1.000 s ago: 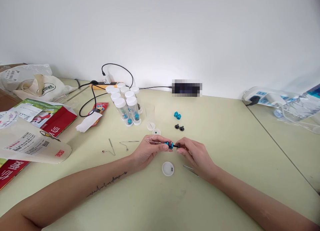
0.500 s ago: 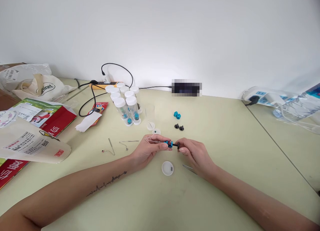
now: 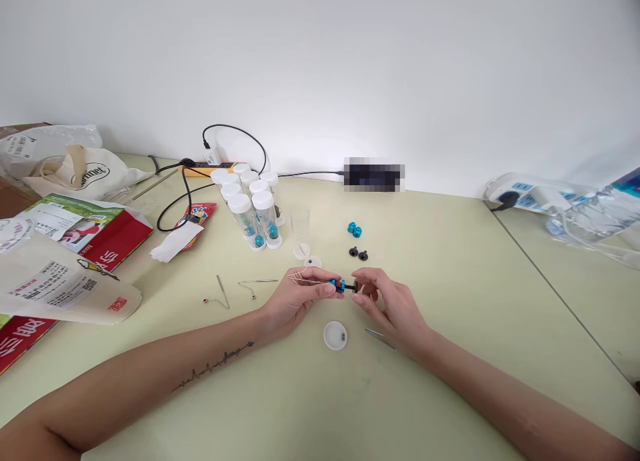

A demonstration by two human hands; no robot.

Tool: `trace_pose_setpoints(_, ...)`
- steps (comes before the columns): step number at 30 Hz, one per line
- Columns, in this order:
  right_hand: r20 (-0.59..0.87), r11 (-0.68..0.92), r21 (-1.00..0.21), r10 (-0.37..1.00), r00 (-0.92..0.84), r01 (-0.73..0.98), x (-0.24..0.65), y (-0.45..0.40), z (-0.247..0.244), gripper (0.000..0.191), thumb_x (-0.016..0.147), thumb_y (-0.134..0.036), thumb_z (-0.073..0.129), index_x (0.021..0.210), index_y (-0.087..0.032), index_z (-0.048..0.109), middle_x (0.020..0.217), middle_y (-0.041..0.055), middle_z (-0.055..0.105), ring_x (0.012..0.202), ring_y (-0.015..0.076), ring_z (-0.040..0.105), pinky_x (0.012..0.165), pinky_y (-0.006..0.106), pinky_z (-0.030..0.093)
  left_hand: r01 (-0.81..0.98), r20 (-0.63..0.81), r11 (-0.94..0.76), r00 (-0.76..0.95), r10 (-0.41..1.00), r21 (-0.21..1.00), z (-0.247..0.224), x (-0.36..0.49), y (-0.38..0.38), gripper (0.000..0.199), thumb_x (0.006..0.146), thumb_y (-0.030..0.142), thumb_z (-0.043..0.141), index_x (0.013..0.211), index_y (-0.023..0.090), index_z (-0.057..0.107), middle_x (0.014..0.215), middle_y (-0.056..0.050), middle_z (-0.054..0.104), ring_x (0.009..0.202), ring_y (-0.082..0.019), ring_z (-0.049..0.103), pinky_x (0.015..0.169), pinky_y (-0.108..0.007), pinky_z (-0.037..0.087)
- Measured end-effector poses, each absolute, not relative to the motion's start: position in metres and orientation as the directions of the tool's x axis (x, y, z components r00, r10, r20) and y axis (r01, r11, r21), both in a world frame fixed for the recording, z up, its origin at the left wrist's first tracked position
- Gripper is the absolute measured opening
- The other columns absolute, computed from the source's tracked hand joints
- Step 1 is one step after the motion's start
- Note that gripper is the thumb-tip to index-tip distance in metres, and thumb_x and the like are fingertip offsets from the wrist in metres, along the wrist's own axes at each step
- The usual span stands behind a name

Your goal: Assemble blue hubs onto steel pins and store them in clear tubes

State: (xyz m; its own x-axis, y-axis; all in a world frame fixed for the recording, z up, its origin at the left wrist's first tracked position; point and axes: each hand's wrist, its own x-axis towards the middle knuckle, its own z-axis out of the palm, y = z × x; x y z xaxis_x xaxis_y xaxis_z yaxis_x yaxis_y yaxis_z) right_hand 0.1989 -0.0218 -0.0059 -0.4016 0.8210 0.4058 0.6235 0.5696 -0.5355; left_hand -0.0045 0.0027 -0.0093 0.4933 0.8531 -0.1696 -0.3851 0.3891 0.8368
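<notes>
In my left hand (image 3: pixel 295 301), thumb and fingers pinch a small ribbed blue metal part (image 3: pixel 339 286). A thin white wire (image 3: pixel 310 283) runs back from it over the fingers. From the blue part's right end sticks out a black screw with a broad disc head (image 3: pixel 355 287). My right hand (image 3: pixel 393 304) is around this head, thumb below and index finger above, both spread apart; any light contact is too small to tell. Below lies a white round cap (image 3: pixel 335 336) with tiny dark pieces in it. Pointed metal tweezers (image 3: pixel 379 338) lie partly under my right hand.
Behind are two blue parts (image 3: pixel 355 230) and two black screws (image 3: pixel 359 253). Several capped clear tubes (image 3: pixel 265 214) stand left of an uncapped tube (image 3: pixel 301 224). Wired metal pieces (image 3: pixel 223 293) lie left. A paper cup (image 3: pixel 65 281), power strips (image 3: pixel 530 193) and cables flank the table.
The fingers of my right hand have spread away from the black screw head they were pinching. My left hand keeps its hold on the blue part, almost unmoved.
</notes>
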Motion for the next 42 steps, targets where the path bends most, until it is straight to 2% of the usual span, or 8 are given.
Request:
trace_pose_setpoints(7, 0.413, 0.583, -0.5, 0.811, -0.415, 0.64, 0.1988, -0.0212, -0.0069, 0.012, 0.096, -0.028, 0.038, 0.093, -0.021, 0.046, 0.068, -0.0016, 0.055, 0.056, 0.0108, 0.045, 0.055, 0.022, 0.037, -0.374, -0.167, 0.382, 0.493, 0.854, 0.845, -0.0081, -0.0038, 0.0021, 0.018, 0.069, 0.014, 0.074, 0.086, 0.013, 0.071, 0.087, -0.005, 0.071, 0.079, -0.014, 0.066, 0.081, -0.027, 0.048)
trace_pose_setpoints(12, 0.404, 0.579, -0.513, 0.814, -0.418, 0.633, 0.1982, -0.0221, -0.0057, 0.012, 0.095, -0.03, 0.042, 0.103, -0.021, 0.045, 0.076, -0.0002, 0.057, 0.061, 0.0104, 0.049, 0.058, 0.022, 0.041, -0.384, -0.178, 0.393, 0.487, 0.855, 0.835, -0.008, -0.0039, 0.002, 0.02, 0.069, 0.015, 0.074, 0.088, 0.013, 0.071, 0.086, -0.005, 0.071, 0.078, -0.013, 0.065, 0.08, -0.026, 0.048)
trace_pose_setpoints(21, 0.407, 0.582, -0.508, 0.812, -0.418, 0.635, 0.1977, -0.0223, -0.0063, 0.014, 0.094, -0.03, 0.041, 0.105, -0.021, 0.045, 0.075, 0.0004, 0.058, 0.061, 0.0116, 0.051, 0.058, 0.023, 0.042, -0.384, -0.188, 0.397, 0.479, 0.857, 0.834, -0.0075, -0.0033, 0.0017, 0.021, 0.067, 0.017, 0.076, 0.087, 0.014, 0.072, 0.086, -0.005, 0.072, 0.078, -0.014, 0.065, 0.08, -0.027, 0.047)
trace_pose_setpoints(24, 0.403, 0.588, -0.493, 0.807, -0.431, 0.641, 0.1978, -0.0224, -0.0062, 0.011, 0.095, -0.028, 0.04, 0.101, -0.022, 0.047, 0.072, -0.0007, 0.057, 0.06, 0.0114, 0.05, 0.058, 0.023, 0.041, -0.379, -0.175, 0.383, 0.479, 0.86, 0.842, -0.0076, -0.0033, 0.0018, 0.02, 0.067, 0.017, 0.075, 0.087, 0.013, 0.072, 0.085, -0.006, 0.071, 0.079, -0.014, 0.065, 0.082, -0.027, 0.047)
trace_pose_setpoints(29, 0.423, 0.597, -0.501, 0.801, -0.424, 0.627, 0.1983, -0.022, -0.0067, 0.017, 0.094, -0.027, 0.042, 0.11, -0.022, 0.046, 0.084, 0.0023, 0.061, 0.06, 0.0103, 0.051, 0.058, 0.023, 0.043, -0.379, -0.189, 0.397, 0.481, 0.856, 0.836, -0.0076, -0.0033, 0.0023, 0.02, 0.068, 0.016, 0.075, 0.088, 0.013, 0.071, 0.086, -0.005, 0.071, 0.078, -0.014, 0.065, 0.081, -0.026, 0.048)
trace_pose_setpoints(33, 0.422, 0.601, -0.486, 0.797, -0.432, 0.635, 0.1984, -0.022, -0.007, 0.015, 0.095, -0.028, 0.04, 0.105, -0.021, 0.049, 0.075, 0.001, 0.059, 0.061, 0.0111, 0.052, 0.058, 0.023, 0.043, -0.384, -0.182, 0.39, 0.476, 0.86, 0.837, -0.0075, -0.0032, 0.002, 0.02, 0.067, 0.016, 0.075, 0.087, 0.013, 0.071, 0.085, -0.006, 0.071, 0.078, -0.014, 0.065, 0.081, -0.027, 0.047)
trace_pose_setpoints(36, 0.441, 0.597, -0.479, 0.798, -0.412, 0.644, 0.1983, -0.0221, -0.0075, 0.021, 0.094, -0.031, 0.042, 0.112, -0.021, 0.045, 0.076, 0.0012, 0.06, 0.059, 0.0114, 0.052, 0.058, 0.024, 0.044, -0.391, -0.195, 0.406, 0.479, 0.856, 0.826, -0.0073, -0.0031, 0.0015, 0.021, 0.067, 0.017, 0.076, 0.086, 0.014, 0.071, 0.085, -0.005, 0.071, 0.076, -0.014, 0.065, 0.079, -0.027, 0.048)
trace_pose_setpoints(42, 0.425, 0.595, -0.476, 0.8, -0.423, 0.647, 0.1979, -0.0218, -0.008, 0.015, 0.095, -0.031, 0.041, 0.103, -0.022, 0.049, 0.075, 0.0004, 0.06, 0.06, 0.0107, 0.052, 0.059, 0.022, 0.044, -0.39, -0.192, 0.395, 0.466, 0.864, 0.832, -0.0062, -0.0025, 0.0014, 0.022, 0.064, 0.018, 0.077, 0.086, 0.013, 0.072, 0.085, -0.006, 0.072, 0.077, -0.014, 0.065, 0.08, -0.028, 0.048)
